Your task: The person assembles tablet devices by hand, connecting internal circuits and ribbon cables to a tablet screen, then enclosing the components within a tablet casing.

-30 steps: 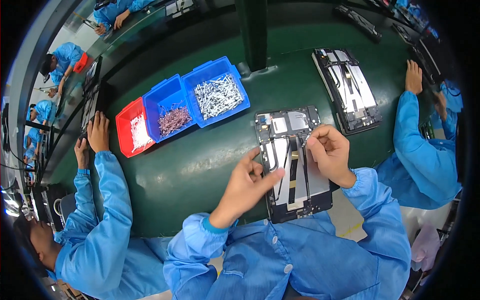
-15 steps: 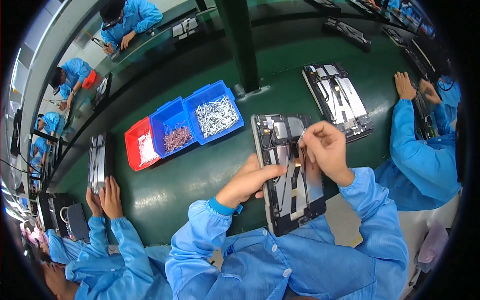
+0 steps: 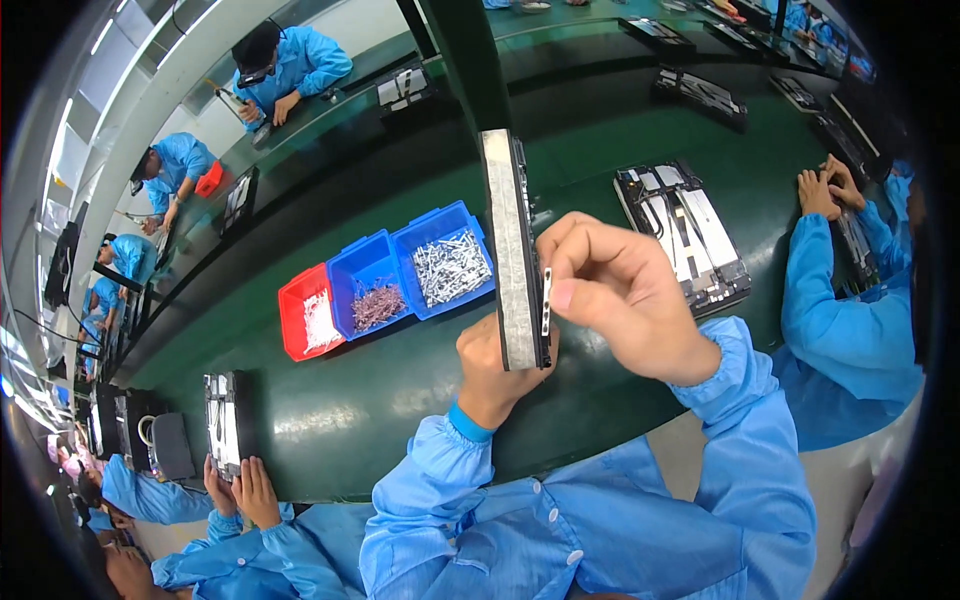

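My left hand [image 3: 487, 365] grips the lower part of a flat electronic assembly [image 3: 512, 255] and holds it up on edge over the bench. Its long grey side faces me, and the face with the black parts is turned to the right, mostly out of sight. Beside that face, my right hand [image 3: 625, 295] pinches a small whitish strip with dark spots [image 3: 547, 302] between thumb and fingers. Whether the strip touches the assembly I cannot tell. A similar open assembly [image 3: 685, 235] with silver panels and black cables lies on the bench to the right.
Left of my hands stand a blue bin of silver-white pieces [image 3: 487, 232], a blue bin of purplish pieces [image 3: 345, 270] and a red bin of white pieces [image 3: 290, 315]. A dark post [image 3: 468, 70] rises behind. Co-workers handle assemblies at left [image 3: 225, 420] and right [image 3: 858, 255].
I have raised the assembly and turned it from face-up onto its edge. My right hand has moved slightly left with it, and the whitish strip now shows clearly. The view has shifted.
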The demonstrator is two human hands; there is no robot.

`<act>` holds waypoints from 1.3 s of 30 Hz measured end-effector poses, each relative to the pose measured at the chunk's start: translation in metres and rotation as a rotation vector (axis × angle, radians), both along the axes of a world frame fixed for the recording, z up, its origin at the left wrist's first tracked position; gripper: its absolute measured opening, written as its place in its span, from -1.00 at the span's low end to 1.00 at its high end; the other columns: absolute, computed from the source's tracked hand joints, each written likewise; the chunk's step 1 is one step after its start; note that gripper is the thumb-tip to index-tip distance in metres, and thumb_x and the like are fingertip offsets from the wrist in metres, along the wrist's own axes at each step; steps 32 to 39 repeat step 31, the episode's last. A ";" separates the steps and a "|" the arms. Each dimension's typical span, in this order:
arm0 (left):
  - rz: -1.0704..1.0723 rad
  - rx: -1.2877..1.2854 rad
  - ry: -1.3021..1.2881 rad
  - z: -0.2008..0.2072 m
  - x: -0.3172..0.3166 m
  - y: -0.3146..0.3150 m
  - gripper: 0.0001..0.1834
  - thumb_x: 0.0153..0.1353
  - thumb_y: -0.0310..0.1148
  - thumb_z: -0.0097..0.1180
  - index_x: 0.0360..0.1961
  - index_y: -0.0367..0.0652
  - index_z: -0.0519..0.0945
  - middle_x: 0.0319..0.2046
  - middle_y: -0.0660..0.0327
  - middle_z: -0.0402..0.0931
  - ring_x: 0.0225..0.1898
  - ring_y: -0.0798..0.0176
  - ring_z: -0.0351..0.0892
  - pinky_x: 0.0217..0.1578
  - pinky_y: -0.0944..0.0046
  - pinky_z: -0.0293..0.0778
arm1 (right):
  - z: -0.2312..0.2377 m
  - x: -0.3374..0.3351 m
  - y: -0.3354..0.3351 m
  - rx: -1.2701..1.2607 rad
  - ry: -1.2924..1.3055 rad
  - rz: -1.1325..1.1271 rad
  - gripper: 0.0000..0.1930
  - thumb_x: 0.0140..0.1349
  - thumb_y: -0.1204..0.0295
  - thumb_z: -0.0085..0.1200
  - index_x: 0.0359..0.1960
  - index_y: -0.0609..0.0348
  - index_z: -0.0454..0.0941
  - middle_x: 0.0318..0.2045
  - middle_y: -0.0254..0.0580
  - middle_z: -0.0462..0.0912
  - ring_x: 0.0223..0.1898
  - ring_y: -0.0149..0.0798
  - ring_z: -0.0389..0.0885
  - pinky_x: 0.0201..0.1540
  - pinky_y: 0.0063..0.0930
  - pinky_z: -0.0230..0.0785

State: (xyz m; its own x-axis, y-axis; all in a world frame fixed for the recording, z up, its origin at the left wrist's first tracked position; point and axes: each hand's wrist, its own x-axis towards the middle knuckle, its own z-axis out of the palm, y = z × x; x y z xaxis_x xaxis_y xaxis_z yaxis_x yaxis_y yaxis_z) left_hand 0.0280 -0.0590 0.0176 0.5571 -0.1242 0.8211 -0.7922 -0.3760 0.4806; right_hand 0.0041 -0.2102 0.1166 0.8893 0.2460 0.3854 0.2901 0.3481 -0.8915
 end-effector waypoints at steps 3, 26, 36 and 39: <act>-0.010 -0.004 0.018 -0.006 -0.001 0.002 -0.85 -0.14 -0.56 0.30 -0.50 -0.15 0.58 -0.65 0.20 0.48 -0.68 0.13 0.50 -0.65 0.23 0.42 | -0.003 -0.002 0.004 0.005 0.003 -0.012 -0.94 0.25 0.55 0.04 -0.37 0.26 0.45 -0.21 -0.23 0.43 -0.18 -0.45 0.39 -0.05 -0.55 0.29; -0.026 0.053 0.003 -0.003 -0.007 0.008 -0.75 -0.10 -0.49 0.38 -0.34 -0.22 0.62 -0.54 0.15 0.56 -0.60 0.11 0.58 -0.59 0.23 0.47 | -0.004 -0.003 0.006 0.001 0.028 0.007 -0.91 0.23 0.54 0.07 -0.41 0.26 0.44 -0.24 -0.22 0.40 -0.19 -0.45 0.37 -0.07 -0.55 0.28; -0.024 0.052 -0.001 -0.005 -0.007 0.009 -0.72 -0.09 -0.48 0.39 -0.30 -0.23 0.64 -0.50 0.15 0.59 -0.59 0.11 0.60 -0.58 0.24 0.48 | -0.006 -0.003 0.005 -0.004 0.030 0.018 -0.90 0.24 0.51 0.08 -0.41 0.24 0.45 -0.24 -0.22 0.40 -0.20 -0.44 0.37 -0.08 -0.55 0.29; -0.024 0.052 -0.001 -0.005 -0.007 0.009 -0.72 -0.09 -0.48 0.39 -0.30 -0.23 0.64 -0.50 0.15 0.59 -0.59 0.11 0.60 -0.58 0.24 0.48 | -0.006 -0.003 0.005 -0.004 0.030 0.018 -0.90 0.24 0.51 0.08 -0.41 0.24 0.45 -0.24 -0.22 0.40 -0.20 -0.44 0.37 -0.08 -0.55 0.29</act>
